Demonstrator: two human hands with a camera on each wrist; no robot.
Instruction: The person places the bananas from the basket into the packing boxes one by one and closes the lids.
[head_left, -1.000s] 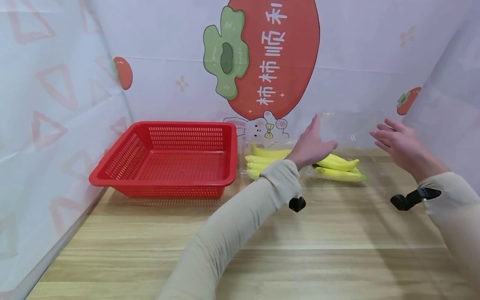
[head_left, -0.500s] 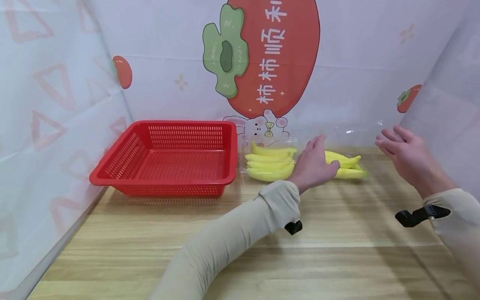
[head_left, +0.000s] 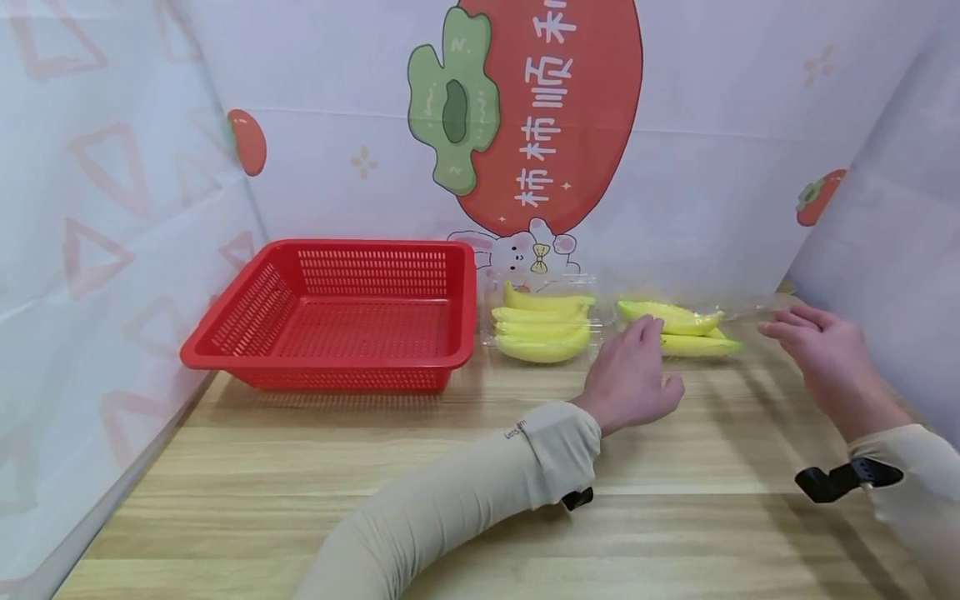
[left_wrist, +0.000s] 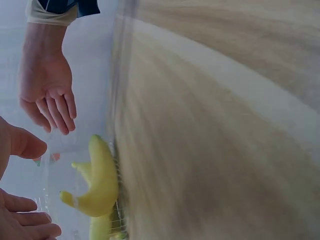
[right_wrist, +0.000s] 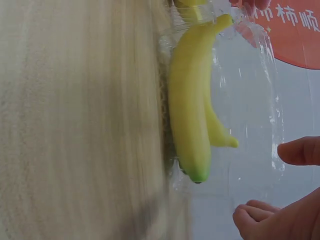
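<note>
Yellow bananas [head_left: 697, 345] with green tips lie in a clear plastic clamshell box at the back right. The box's clear lid [right_wrist: 252, 107] stands raised and tilted over them. My left hand [head_left: 628, 379] is at the lid's left side, its fingers fairly straight and its thumb spread away. At the lid's right side is my right hand [head_left: 832, 367], fingers loosely bent; the right wrist view has its thumb [right_wrist: 302, 151] by the lid's rim. Thumb and fingers stand apart on both hands. Exact contact with the see-through plastic is hard to tell.
Left of the left hand sits another clear box with several bananas [head_left: 543, 343]. Beside it stands a red perforated basket [head_left: 330, 364] with nothing in it. Printed cloth walls [head_left: 712, 167] enclose the back and sides of the wooden table [head_left: 300, 475].
Both hands have come down and toward me. The clear lid has tipped forward from nearly upright to a lower slant over the bananas. Basket and left box stay put.
</note>
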